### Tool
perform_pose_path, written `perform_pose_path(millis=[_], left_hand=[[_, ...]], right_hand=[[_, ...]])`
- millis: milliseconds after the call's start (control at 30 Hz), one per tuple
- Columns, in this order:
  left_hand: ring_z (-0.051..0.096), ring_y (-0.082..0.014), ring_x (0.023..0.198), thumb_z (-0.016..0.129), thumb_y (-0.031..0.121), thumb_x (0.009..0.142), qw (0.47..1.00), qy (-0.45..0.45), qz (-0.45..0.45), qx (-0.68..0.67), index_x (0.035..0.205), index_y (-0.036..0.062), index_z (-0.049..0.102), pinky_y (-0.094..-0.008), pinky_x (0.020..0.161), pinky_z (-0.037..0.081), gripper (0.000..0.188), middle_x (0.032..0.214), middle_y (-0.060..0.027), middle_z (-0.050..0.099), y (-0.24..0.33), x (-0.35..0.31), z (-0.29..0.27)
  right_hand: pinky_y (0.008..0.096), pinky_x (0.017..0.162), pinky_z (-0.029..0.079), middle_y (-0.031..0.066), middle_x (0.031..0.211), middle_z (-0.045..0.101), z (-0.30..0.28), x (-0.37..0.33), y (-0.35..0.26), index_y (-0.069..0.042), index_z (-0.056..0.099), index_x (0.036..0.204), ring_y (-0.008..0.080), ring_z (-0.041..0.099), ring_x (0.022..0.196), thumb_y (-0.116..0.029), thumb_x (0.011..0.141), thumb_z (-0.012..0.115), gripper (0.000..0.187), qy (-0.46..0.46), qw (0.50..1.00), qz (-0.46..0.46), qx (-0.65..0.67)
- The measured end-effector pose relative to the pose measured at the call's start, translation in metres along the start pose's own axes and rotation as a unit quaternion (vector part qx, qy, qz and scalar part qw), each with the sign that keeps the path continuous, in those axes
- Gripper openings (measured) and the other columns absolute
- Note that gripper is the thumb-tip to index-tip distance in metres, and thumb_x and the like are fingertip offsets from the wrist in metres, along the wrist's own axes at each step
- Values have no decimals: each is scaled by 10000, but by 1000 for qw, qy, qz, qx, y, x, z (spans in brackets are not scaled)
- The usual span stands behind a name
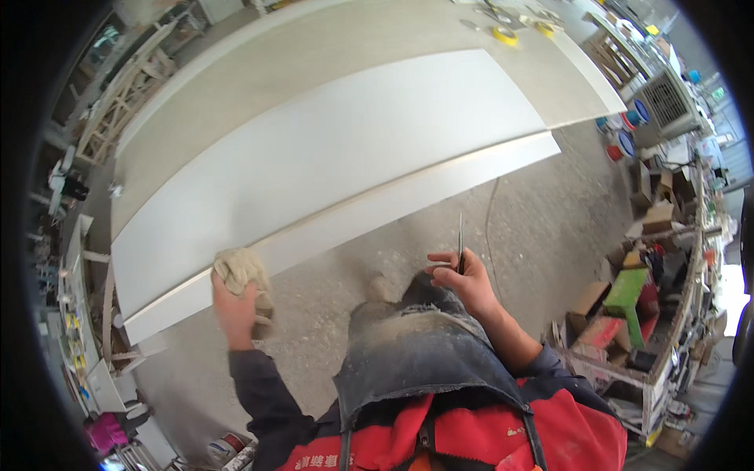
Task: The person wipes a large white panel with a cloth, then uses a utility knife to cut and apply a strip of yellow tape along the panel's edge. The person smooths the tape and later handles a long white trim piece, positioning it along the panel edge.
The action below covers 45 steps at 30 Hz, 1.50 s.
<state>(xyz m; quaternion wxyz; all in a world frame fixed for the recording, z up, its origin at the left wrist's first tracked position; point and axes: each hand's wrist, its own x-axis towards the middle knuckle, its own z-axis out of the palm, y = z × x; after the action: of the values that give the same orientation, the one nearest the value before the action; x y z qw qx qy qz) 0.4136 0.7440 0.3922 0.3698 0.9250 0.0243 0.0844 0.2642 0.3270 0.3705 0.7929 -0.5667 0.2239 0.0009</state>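
A long white panel lies on a wide pale table. Along its near side runs a raised pale strip, with a narrow white band in front of it. My left hand is closed around a crumpled beige cloth by the near left part of that edge; whether the cloth touches the panel I cannot tell. In front of my apron, apart from the panel, my right hand grips a slim, pointed tool, its thin tip upward. Its exact kind is unclear.
Yellow tape rolls lie at the table's far right. Several paint buckets stand beside a grey louvred unit. A bin of cardboard and scraps is at right, wooden frames at far left. A thin cable crosses the floor.
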Motion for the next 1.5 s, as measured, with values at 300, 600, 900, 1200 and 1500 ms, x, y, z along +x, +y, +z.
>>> perform_pose_path(millis=[300, 600, 900, 1200, 1500], left_hand=[[582, -403, 1192, 761, 152, 801, 944, -107, 189, 250, 1430, 41, 509, -497, 1031, 446, 687, 1263, -205, 627, 55, 29, 130], [563, -389, 1091, 822, 225, 743, 887, -213, 371, 172, 1444, 37, 465, -498, 927, 459, 809, 1131, -175, 601, 236, 2, 285], [548, -359, 1139, 821, 276, 767, 835, -269, 441, 192, 1451, 42, 465, -489, 935, 456, 807, 1219, -160, 577, 425, -23, 456], [575, -347, 1140, 820, 237, 775, 818, -313, 482, 30, 1398, 67, 513, -494, 946, 459, 715, 1225, -174, 612, 553, -53, 591], [584, -400, 1096, 769, 77, 738, 778, -407, 435, -202, 1413, 58, 508, -466, 970, 491, 724, 1166, -176, 620, 603, -75, 492]], right_hand=[[331, 826, 592, 215, 1197, 677, -17, 13, -27, 14, 528, 1004, 215, 709, 998, -86, 897, 752, 269, 133, 990, 47, -5], [318, 795, 586, 219, 1160, 690, -126, 31, -28, -23, 497, 929, 199, 701, 939, -70, 875, 757, 270, 239, 968, -3, 69], [367, 793, 607, 226, 1144, 686, -298, 38, -57, -26, 501, 932, 237, 730, 925, -53, 914, 715, 216, 313, 941, -20, 127], [350, 752, 608, 211, 1143, 680, -406, -6, -61, -62, 472, 913, 243, 729, 895, -45, 943, 660, 191, 417, 892, -4, 175], [347, 757, 589, 184, 1122, 702, -448, 13, -85, -88, 478, 917, 236, 733, 889, -36, 946, 660, 191, 398, 901, -26, 170]])
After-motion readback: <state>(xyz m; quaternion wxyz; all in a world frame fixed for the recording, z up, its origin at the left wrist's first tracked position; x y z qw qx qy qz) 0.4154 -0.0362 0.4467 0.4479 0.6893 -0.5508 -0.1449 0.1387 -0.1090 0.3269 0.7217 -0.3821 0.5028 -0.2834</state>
